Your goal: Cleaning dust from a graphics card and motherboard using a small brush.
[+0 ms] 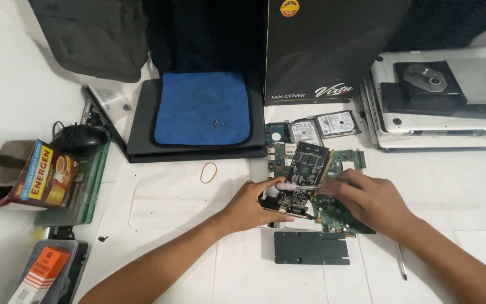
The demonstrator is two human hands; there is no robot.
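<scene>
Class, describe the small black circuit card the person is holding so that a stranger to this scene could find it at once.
Start at the tall black cardboard box standing at the back of the white table, then look straight down towards the person. There, both hands, left hand and right hand, hold the small black circuit card tilted above a green motherboard. Unlike the green board, it is black and lifted.

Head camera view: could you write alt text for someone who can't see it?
Two bare hands, left hand and right hand, hold a small dark circuit card tilted above a green motherboard on a white table. Nearby lie a blue cloth, two hard drives and a rubber band.
</scene>
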